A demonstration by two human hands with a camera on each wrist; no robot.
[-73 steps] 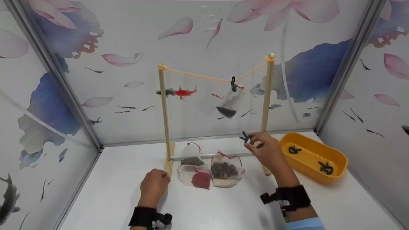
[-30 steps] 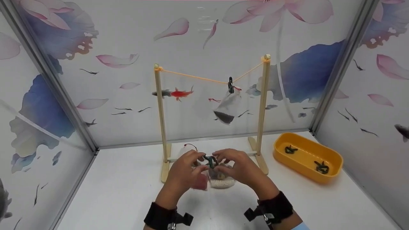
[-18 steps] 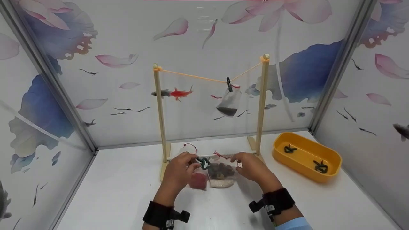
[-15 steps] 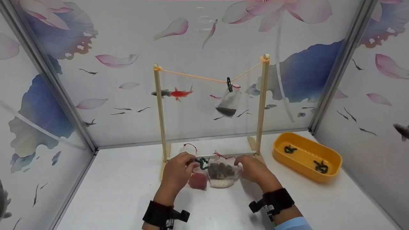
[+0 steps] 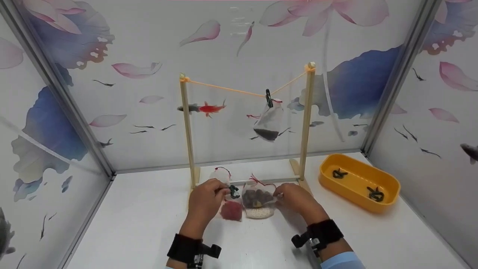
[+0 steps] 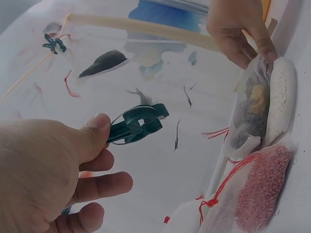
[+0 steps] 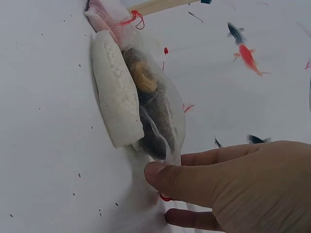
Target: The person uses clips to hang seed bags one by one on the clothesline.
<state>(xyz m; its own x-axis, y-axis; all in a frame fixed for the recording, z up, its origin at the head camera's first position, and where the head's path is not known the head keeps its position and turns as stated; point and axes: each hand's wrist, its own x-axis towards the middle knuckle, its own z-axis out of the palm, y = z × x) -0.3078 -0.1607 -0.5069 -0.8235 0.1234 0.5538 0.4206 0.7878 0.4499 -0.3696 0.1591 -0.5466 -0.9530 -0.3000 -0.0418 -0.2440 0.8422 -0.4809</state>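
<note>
My left hand (image 5: 206, 200) pinches a dark green clothespin (image 6: 138, 124) by its handles between thumb and index finger, its other fingers loosely extended. My right hand (image 5: 297, 200) pinches the right edge of a mesh drawstring bag of dark stones (image 5: 257, 198) between thumb and fingers, as the right wrist view shows. That bag lies at the foot of the frame, partly over a white-filled bag (image 7: 115, 90). Beside it on the left is a bag with red contents (image 5: 231, 211). Another bag (image 5: 220, 173) behind is partly hidden by my left hand.
A wooden frame (image 5: 307, 123) carries a sagging orange cord (image 5: 227, 88). From the cord hangs a mesh bag with dark contents (image 5: 268, 125), held by a dark green clothespin (image 5: 268, 99). A yellow tray (image 5: 356, 196) with more clothespins stands at right. Printed panels enclose the table.
The clothespin has passed from my right hand to my left, which came in from the frame's left foot. My right hand then moved right and took hold of the stone bag's edge.
</note>
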